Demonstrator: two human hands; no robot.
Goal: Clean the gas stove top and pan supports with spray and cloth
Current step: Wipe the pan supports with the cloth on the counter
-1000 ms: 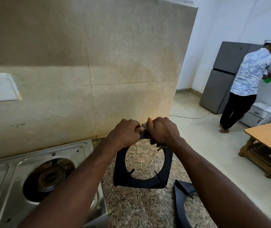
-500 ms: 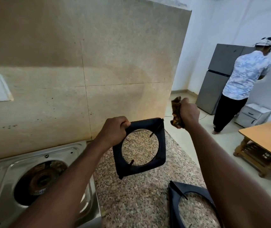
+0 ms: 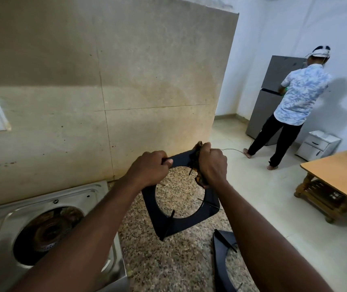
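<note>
I hold a black square pan support [image 3: 181, 223] tilted above the speckled granite counter [image 3: 168, 266]. My left hand [image 3: 149, 168] grips its upper left corner. My right hand [image 3: 211, 165] is closed around a dark brownish cloth [image 3: 197, 163] and presses it against the support's upper right edge. A second black pan support [image 3: 224, 262] lies flat on the counter at the lower right. The steel gas stove [image 3: 48, 205] sits at the lower left with its burner [image 3: 50, 230] uncovered. No spray bottle shows near me.
A beige tiled wall [image 3: 105, 81] rises behind the counter. On the right, another person [image 3: 298, 98] stands at a grey fridge [image 3: 271, 89], next to a small white drawer unit [image 3: 317, 145] and a wooden table [image 3: 341, 178].
My right hand with the cloth has come back down from the raised position onto the support's top right edge. The support is now lower and more tilted than half a second ago.
</note>
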